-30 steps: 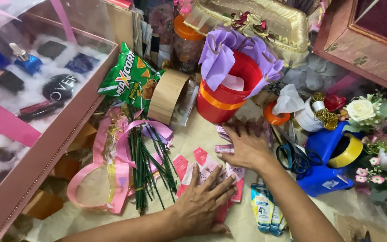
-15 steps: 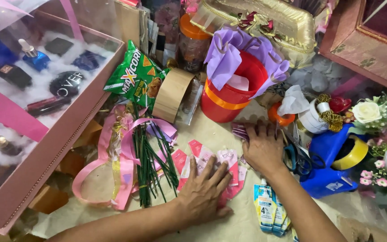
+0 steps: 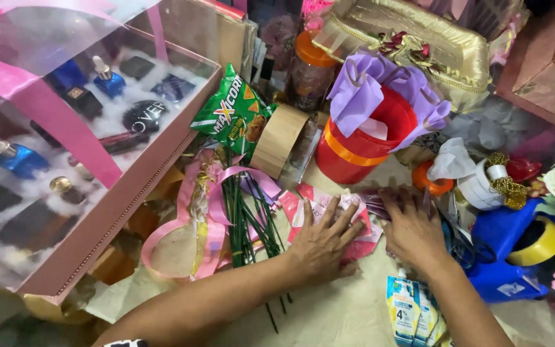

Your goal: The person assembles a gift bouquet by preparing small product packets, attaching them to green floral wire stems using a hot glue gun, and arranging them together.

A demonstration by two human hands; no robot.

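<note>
On table, 2 hands flat, left hand (image 3: 319,241) & right hand (image 3: 412,228), grip released, pressing pink sachets (image 3: 309,204).

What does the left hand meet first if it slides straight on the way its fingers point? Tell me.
Probably the red bucket. The left hand lies flat on pink sachets, fingers pointing up and right toward the bucket's base; depth is unclear.

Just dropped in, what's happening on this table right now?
A person is pressing both hands flat on a spread of pink sachets on the cluttered table. The left hand covers the middle of them, beside a bundle of green stems and pink ribbon. The right hand rests on the sachets' right end, near the red bucket and blue tape dispenser. Neither hand grips anything.
</note>
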